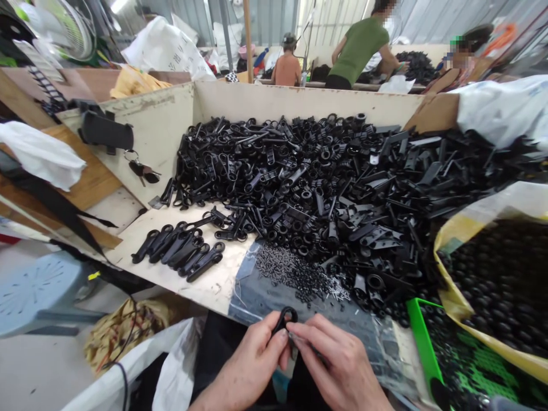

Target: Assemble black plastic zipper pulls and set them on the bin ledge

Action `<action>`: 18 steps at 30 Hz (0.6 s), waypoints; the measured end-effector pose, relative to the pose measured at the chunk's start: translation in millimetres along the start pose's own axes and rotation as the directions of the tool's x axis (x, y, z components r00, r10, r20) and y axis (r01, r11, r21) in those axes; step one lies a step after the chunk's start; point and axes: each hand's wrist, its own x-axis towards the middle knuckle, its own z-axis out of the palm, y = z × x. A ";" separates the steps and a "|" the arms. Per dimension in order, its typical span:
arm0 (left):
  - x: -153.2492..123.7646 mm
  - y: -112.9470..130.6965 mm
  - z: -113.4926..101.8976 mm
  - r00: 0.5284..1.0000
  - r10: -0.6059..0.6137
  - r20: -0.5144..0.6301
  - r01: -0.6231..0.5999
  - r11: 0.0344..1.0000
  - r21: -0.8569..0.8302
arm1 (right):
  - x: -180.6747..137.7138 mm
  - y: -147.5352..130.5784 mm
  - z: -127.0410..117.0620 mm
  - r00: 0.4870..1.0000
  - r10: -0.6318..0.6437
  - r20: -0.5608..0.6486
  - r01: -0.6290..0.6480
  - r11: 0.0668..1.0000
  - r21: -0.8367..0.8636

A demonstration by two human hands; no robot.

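My left hand (pixel 252 357) pinches a black plastic ring-ended part (pixel 289 312) between thumb and forefinger, low in the middle of the view. Close against it, my right hand (pixel 338 354) has its thumb and fingertips pressed together at the part's near side; whatever small piece they grip is hidden. Just beyond both hands, small dark pins (pixel 274 264) and thin silver pins (pixel 339 287) lie heaped on a dark cloth (pixel 246 291). Several long black ring-ended pieces (pixel 180 245) rest in a row to the left.
A large pile of black plastic parts (pixel 278 171) fills the wooden bin (pixel 299 98). At right stand a yellow-rimmed bag (pixel 449 291) of black balls and a green tray (pixel 419 337). Keys (pixel 143 171) hang at left above a blue stool (pixel 38 285). People work behind the bin.
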 end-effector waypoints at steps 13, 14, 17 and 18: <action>5.1 2.2 2.0 0.999 -0.035 0.023 0.036 0.999 -0.029 | -24.2 11.3 15.8 0.989 0.100 0.106 -0.076 0.976 -0.206; 5.3 2.2 2.3 0.999 -0.032 0.021 0.033 0.999 -0.036 | -24.8 11.9 18.5 0.989 0.103 0.102 -0.080 0.975 -0.209; 5.5 3.0 2.5 0.999 -0.032 0.022 0.033 0.998 -0.053 | -26.7 14.0 22.6 0.986 0.106 0.125 -0.077 0.974 -0.215; 5.5 3.3 2.5 0.999 -0.035 0.028 0.037 0.998 -0.057 | -27.6 14.9 23.6 0.985 0.109 0.131 -0.077 0.971 -0.226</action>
